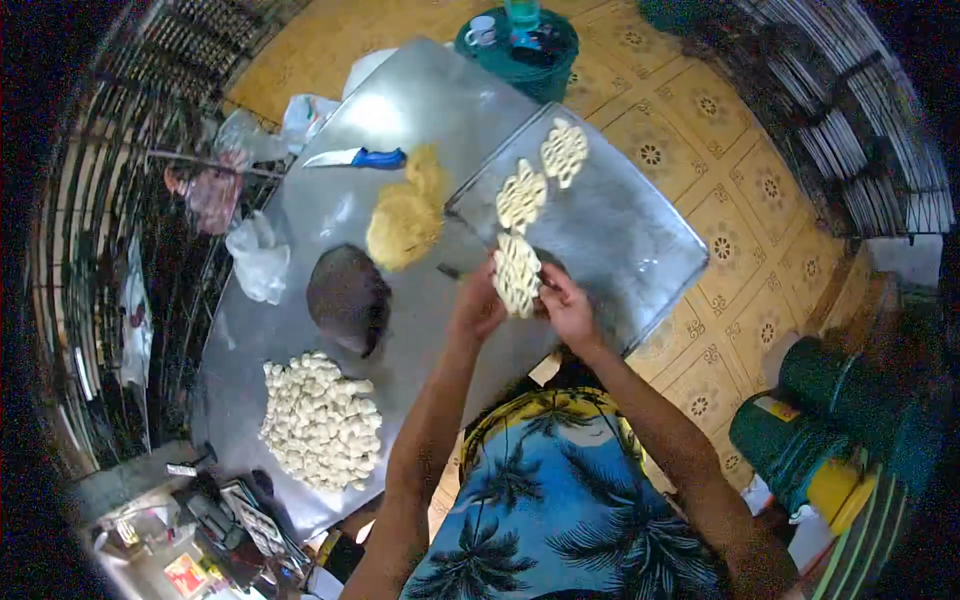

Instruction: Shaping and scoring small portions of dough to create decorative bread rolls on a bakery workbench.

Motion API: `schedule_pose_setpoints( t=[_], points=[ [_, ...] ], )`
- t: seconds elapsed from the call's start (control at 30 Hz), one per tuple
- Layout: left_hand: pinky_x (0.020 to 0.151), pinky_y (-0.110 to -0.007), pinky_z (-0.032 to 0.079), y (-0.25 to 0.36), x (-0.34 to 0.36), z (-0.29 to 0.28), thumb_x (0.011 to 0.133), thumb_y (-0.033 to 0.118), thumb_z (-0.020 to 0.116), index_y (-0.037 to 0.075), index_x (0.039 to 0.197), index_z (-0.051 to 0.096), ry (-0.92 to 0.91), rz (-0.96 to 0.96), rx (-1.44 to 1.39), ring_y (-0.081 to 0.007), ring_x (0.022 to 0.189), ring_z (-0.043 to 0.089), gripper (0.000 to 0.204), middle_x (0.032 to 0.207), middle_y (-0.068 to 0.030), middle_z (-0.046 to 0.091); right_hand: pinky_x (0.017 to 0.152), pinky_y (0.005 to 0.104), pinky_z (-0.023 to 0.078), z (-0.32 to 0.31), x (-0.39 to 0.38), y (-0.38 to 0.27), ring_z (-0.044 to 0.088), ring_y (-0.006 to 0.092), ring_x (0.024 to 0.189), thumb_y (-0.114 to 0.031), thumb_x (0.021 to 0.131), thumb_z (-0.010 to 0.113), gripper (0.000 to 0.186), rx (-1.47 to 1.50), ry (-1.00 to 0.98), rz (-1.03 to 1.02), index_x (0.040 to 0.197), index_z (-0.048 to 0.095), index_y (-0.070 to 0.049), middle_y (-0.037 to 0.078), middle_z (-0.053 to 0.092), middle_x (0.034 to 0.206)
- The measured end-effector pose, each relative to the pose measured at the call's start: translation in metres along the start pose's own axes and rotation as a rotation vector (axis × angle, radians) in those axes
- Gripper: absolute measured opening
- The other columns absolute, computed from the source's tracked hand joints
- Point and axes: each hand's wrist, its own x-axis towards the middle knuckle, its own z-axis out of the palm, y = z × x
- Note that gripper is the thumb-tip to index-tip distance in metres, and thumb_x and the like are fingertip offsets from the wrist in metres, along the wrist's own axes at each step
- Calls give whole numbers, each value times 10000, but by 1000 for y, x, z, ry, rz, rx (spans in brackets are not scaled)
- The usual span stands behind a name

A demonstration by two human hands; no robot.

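My left hand [482,300] and my right hand [566,312] grip either side of a pale braided dough piece [516,275] over the near left part of a metal tray [650,270]. Two similar dough pieces [520,196] [564,152] lie farther back on the tray. Left of my hands, on the steel table [420,75], are a dark brown mound [343,295] and yellowish dough or crumbly material [400,220]. A heap of small pale dough lumps [318,420] lies at the near left. A blue-handled knife [378,157] rests behind the yellowish material.
A green barrel [515,68] holding a mug [481,30] stands beyond the table on the patterned floor [750,200]. Plastic bags [258,255] lie along the left edge beside dark wire racks [100,280]. Green drums [770,440] are at the lower right; stacked racks [850,90] stand upper right.
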Motion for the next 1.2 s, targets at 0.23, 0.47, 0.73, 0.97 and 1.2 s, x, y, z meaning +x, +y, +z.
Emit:
schedule_pose_setpoints(
  t=[0.23, 0.47, 0.73, 0.97, 1.2],
  points=[
    [953, -379, 573, -36, 94, 42, 1094, 385, 441, 16, 1338, 609, 159, -141, 338, -259, 1041, 713, 473, 1204, -91, 738, 824, 326, 566, -58, 33, 37, 690, 194, 929, 42, 927, 649, 510, 252, 102, 3, 1432, 587, 4, 108, 715, 1091],
    [1041, -547, 474, -55, 45, 30, 958, 105, 637, 39, 1518, 471, 209, 487, 1767, -472, 1178, 580, 588, 1341, -260, 603, 876, 457, 538, -89, 12, 33, 641, 388, 1027, -97, 974, 629, 420, -695, 78, -494, 1365, 579, 48, 226, 642, 1099],
    [926, -521, 515, -22, -177, -99, 905, 80, 660, 25, 1306, 613, 895, 609, 1510, -434, 1088, 612, 408, 1182, -232, 640, 772, 320, 521, -12, -21, -6, 634, 156, 839, -148, 1029, 627, 317, -762, -615, -144, 1299, 655, 16, 111, 691, 1012],
    [899, -549, 515, 68, -315, -183, 901, 96, 674, 12, 1239, 626, 1172, 482, 2030, -453, 1095, 594, 352, 1212, -266, 595, 771, 324, 524, 125, -22, 1, 648, 159, 862, -180, 1066, 601, 301, -651, -690, -306, 1299, 665, 0, 116, 707, 1028],
    [846, -496, 543, 110, -340, -197, 919, 179, 706, 33, 1272, 621, 1188, 368, 1778, -415, 1093, 626, 391, 1209, -235, 617, 758, 395, 542, 237, -68, 30, 681, 253, 849, -196, 1023, 648, 317, -755, -740, -306, 1276, 690, -10, 157, 703, 965]
  ],
)
